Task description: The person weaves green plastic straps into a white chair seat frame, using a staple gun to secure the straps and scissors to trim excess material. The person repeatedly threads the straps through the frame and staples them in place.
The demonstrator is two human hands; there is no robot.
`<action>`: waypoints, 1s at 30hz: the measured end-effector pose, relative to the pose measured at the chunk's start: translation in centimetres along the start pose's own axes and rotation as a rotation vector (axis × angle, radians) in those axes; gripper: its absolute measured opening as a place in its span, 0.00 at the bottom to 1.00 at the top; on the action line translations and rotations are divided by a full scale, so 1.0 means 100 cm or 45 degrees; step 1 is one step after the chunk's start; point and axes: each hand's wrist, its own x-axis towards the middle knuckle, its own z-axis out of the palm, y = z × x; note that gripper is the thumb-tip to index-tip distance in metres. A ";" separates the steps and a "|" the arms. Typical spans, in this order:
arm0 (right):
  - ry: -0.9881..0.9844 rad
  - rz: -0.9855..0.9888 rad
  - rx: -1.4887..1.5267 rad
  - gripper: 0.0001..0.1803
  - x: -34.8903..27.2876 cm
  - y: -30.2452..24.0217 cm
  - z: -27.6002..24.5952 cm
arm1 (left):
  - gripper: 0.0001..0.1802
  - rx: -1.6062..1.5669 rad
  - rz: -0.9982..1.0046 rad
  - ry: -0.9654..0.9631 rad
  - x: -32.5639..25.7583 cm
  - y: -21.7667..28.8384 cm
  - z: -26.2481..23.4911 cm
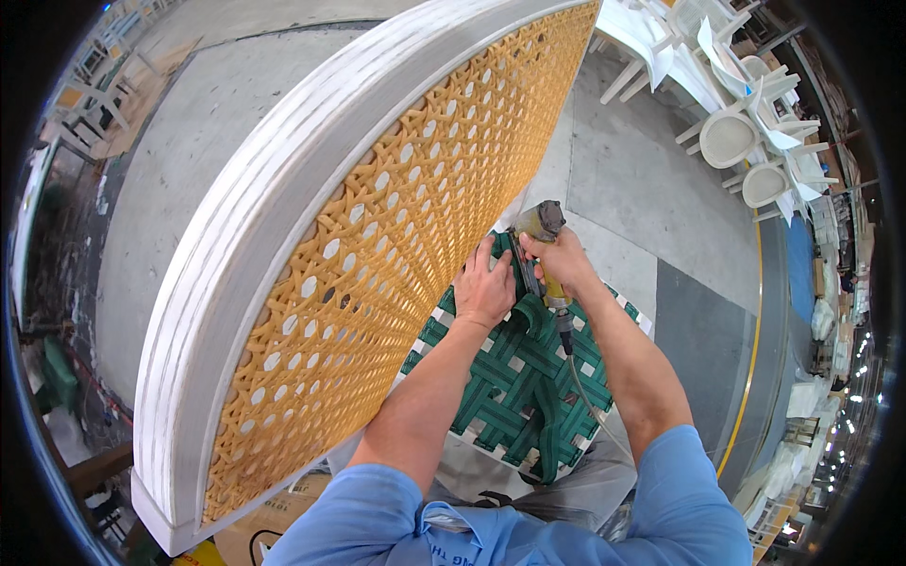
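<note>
In my right hand is a pneumatic stapler, its dark head up and yellowish handle in my closed fingers. An air hose runs from its lower end toward my lap. My left hand is beside it, fingers closed over a green webbing strap at the far edge of a woven seat. The seat is dark green webbing in a criss-cross weave with pale gaps. A loose strap end hangs over it near me. The stapler's nose is partly hidden at the strap.
A large curved white wooden frame with a yellow cane panel rises at my left, against my left forearm. Stacked pale chairs stand at the far right. A yellow floor line runs along the right. Cardboard lies below the panel.
</note>
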 end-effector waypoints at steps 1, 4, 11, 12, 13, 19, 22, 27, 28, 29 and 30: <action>-0.012 0.001 0.004 0.11 0.000 0.001 -0.002 | 0.17 -0.033 0.010 0.027 -0.002 0.000 0.000; -0.058 -0.045 0.017 0.11 -0.002 -0.003 0.008 | 0.15 -0.087 -0.008 0.082 -0.001 -0.006 -0.002; -0.049 -0.014 -0.023 0.11 -0.001 -0.005 0.005 | 0.14 -0.129 -0.002 0.078 -0.002 -0.002 -0.004; -0.046 -0.014 -0.017 0.11 -0.003 -0.006 0.007 | 0.14 -0.132 0.000 0.094 -0.001 -0.004 -0.004; -0.044 -0.014 -0.011 0.11 -0.003 -0.007 0.009 | 0.14 -0.135 0.002 0.110 0.002 -0.005 -0.005; -0.071 -0.022 -0.053 0.11 0.000 -0.003 0.003 | 0.14 -0.040 0.039 0.093 0.003 -0.002 -0.008; -0.027 -0.039 -0.046 0.11 0.000 0.004 0.005 | 0.14 0.001 0.046 0.083 0.006 0.000 -0.012; 0.044 -0.083 -0.085 0.15 0.004 0.009 0.000 | 0.13 -0.063 0.022 0.103 0.002 -0.001 -0.010; 0.080 -0.116 -0.101 0.16 0.003 0.011 -0.002 | 0.13 -0.118 0.018 0.116 0.004 0.001 -0.009; 0.048 -0.080 -0.107 0.16 0.002 0.008 -0.004 | 0.12 -0.172 0.011 0.119 0.001 0.002 -0.008; 0.020 -0.042 -0.112 0.16 0.002 0.004 -0.008 | 0.12 -0.162 0.008 0.116 0.000 0.003 -0.007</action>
